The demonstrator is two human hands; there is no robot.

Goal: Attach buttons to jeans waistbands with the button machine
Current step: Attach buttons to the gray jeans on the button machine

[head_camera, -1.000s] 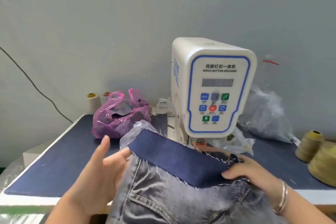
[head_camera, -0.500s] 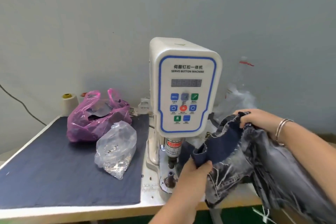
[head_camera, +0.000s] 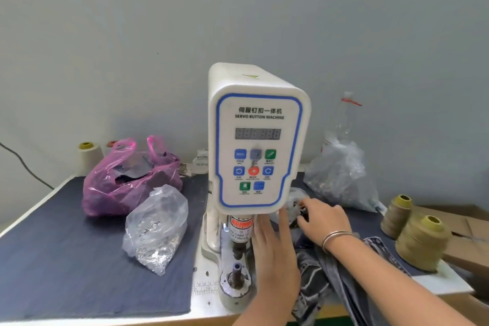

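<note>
Jeans (head_camera: pixel 341 280) lie bunched at lower right, beside the machine (head_camera: pixel 258 140). Right hand (head_camera: pixel 324 218) reaches into a small clear bag (head_camera: pixel 292 202) — fingers curled, contents hidden; left hand (head_camera: pixel 275 251) is flat, loose. Best pick one button cleanly — then seat it on the die (head_camera: pixel 236 270).

Single head view, close, facing forward and down: button machine (head_camera: pixel 258 151) centred, table (head_camera: pixel 66 259) near, wall far.
</note>
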